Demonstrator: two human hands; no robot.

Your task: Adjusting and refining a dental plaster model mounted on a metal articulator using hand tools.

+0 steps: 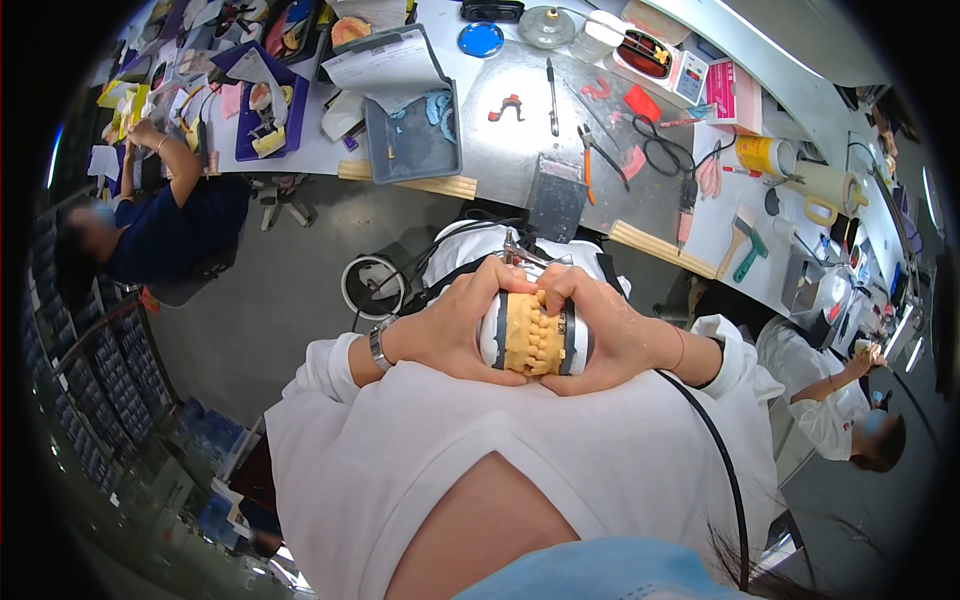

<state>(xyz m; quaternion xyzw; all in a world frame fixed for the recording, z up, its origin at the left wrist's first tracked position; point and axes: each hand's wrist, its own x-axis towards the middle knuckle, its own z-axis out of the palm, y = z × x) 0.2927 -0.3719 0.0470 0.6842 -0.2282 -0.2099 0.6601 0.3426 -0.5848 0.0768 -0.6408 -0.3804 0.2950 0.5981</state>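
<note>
The fingers (492,277) of the left hand (450,318) and right hand (618,328) were half curled around both sides of the yellow dental model (535,335), in front of the chest (440,425). For a good hold, gentle and even pressure seemed best, keeping the teeth (541,345) aligned.

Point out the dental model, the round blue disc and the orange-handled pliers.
Dental model (537,338): head view, on its yellow teeth, near the middle.
Round blue disc (481,39): head view, on its flat face.
Orange-handled pliers (588,172): head view, on the orange handle.
</note>
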